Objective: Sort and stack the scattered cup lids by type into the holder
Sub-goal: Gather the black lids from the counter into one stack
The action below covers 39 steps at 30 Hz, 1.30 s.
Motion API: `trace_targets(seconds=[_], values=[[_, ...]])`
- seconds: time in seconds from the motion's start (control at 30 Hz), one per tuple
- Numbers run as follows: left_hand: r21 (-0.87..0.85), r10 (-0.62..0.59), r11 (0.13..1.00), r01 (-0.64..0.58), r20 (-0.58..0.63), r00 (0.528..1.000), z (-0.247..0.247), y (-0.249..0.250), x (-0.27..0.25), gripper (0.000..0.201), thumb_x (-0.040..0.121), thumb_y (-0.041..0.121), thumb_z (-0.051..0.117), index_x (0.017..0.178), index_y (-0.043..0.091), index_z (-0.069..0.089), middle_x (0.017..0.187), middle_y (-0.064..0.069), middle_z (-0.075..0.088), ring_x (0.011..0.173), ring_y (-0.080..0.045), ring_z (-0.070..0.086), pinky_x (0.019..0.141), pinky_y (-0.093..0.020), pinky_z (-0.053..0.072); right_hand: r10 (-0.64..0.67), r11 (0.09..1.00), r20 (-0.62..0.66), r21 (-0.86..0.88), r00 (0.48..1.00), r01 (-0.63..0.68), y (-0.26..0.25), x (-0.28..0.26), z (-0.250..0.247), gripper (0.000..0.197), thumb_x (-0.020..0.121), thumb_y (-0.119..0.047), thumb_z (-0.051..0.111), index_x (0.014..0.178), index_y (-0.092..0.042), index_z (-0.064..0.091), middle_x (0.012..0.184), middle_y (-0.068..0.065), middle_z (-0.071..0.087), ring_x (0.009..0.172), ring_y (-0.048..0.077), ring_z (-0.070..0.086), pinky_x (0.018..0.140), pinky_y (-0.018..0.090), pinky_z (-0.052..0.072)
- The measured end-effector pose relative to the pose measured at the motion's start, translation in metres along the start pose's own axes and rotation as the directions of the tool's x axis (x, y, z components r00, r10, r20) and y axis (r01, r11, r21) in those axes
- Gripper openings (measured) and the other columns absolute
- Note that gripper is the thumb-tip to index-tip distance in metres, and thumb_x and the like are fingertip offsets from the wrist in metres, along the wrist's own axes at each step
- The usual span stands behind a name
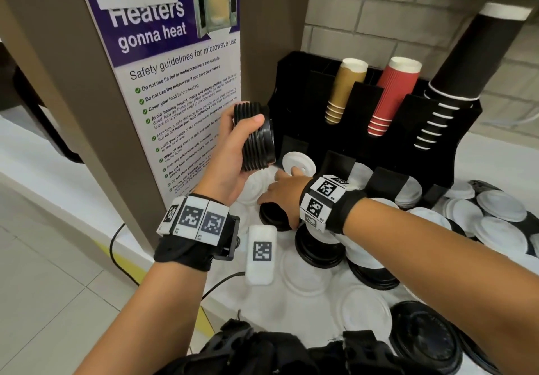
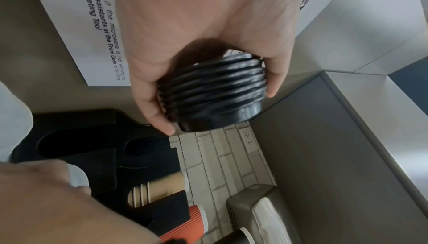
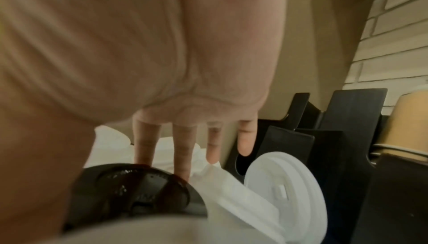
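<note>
My left hand (image 1: 233,153) grips a stack of black lids (image 1: 256,137) held on its side in the air, just left of the black holder (image 1: 455,153); the same stack (image 2: 213,94) shows in the left wrist view, fingers curled round it. My right hand (image 1: 280,191) reaches down with straight fingers (image 3: 185,149) among white lids at the holder's front left. Its fingertips touch a black lid (image 3: 139,187) and a white lid (image 3: 284,187) that leans against the holder. Whether anything is pinched stays hidden.
Brown (image 1: 345,94), red (image 1: 393,97) and black (image 1: 455,83) cup stacks stand in the holder's back slots. Loose white lids (image 1: 495,223) and black lids (image 1: 425,342) cover the counter. A white tagged device (image 1: 261,255) lies near my left wrist. A pillar with a poster (image 1: 175,83) stands left.
</note>
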<state>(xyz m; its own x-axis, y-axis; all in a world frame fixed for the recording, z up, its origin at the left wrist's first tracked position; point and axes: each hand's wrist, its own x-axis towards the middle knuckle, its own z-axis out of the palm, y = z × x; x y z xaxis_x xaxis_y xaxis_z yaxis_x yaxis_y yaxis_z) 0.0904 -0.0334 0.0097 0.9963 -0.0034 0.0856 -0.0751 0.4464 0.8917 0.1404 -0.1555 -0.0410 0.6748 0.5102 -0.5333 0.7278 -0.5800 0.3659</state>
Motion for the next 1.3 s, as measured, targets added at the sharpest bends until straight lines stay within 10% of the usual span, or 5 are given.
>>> trace_targets(seconds=[0.3,0.47,0.67,0.97,1.3], values=[[-0.096,0.011,0.995,-0.011,0.008,1.000,0.005,0.001,0.000,0.058,0.079,0.032,0.059,0.131,0.014,0.041,0.114,-0.012,0.054,0.098,-0.025,0.057,0.071,-0.035,0.052,0.063,0.891,-0.168,0.453,0.984,0.020,0.018,-0.011,-0.006,0.080,0.073,-0.035,0.075,0.140,-0.035,0.030,0.125,0.000,0.051,0.121,0.024,0.037,0.092,0.039,0.035],[-0.057,0.037,0.998,-0.034,0.049,0.998,0.001,-0.002,-0.001,0.060,0.066,0.037,0.071,0.118,0.020,0.047,0.103,-0.003,0.060,0.088,-0.016,0.063,0.071,-0.035,0.054,0.235,0.316,-0.324,0.917,0.917,0.243,0.045,-0.042,-0.001,0.070,0.079,-0.027,0.075,0.134,-0.031,0.032,0.122,0.007,0.054,0.112,0.022,0.057,0.096,0.035,0.049],[-0.044,-0.013,0.999,0.013,-0.002,1.000,0.008,-0.013,-0.005,0.070,0.067,0.036,0.068,0.129,0.012,0.044,0.110,-0.008,0.059,0.093,-0.019,0.061,0.069,-0.033,0.054,0.511,-0.226,-0.330,0.839,0.794,0.494,0.043,-0.074,0.011,0.038,0.090,-0.032,0.059,0.122,-0.045,0.045,0.097,-0.003,0.070,0.089,0.017,0.066,0.087,0.041,0.054],[0.045,-0.113,0.993,0.109,0.092,0.989,0.025,-0.030,-0.009,0.054,0.077,0.035,0.054,0.129,0.021,0.047,0.121,-0.015,0.057,0.106,-0.027,0.057,0.081,-0.045,0.049,0.547,-0.140,-0.491,0.745,0.678,0.652,0.023,-0.113,0.015,0.063,0.084,0.011,0.057,0.130,-0.031,0.050,0.119,0.002,0.058,0.098,0.011,0.065,0.074,0.022,0.053],[0.038,-0.117,0.993,0.114,0.092,0.989,0.033,-0.036,-0.011,0.058,0.078,0.036,0.053,0.134,0.021,0.043,0.121,-0.013,0.057,0.103,-0.026,0.061,0.070,-0.038,0.055,0.550,-0.063,-0.519,0.755,0.655,0.652,0.018,-0.118,0.015,0.061,0.077,0.004,0.069,0.119,-0.036,0.052,0.118,-0.004,0.055,0.106,0.010,0.062,0.084,0.028,0.054]])
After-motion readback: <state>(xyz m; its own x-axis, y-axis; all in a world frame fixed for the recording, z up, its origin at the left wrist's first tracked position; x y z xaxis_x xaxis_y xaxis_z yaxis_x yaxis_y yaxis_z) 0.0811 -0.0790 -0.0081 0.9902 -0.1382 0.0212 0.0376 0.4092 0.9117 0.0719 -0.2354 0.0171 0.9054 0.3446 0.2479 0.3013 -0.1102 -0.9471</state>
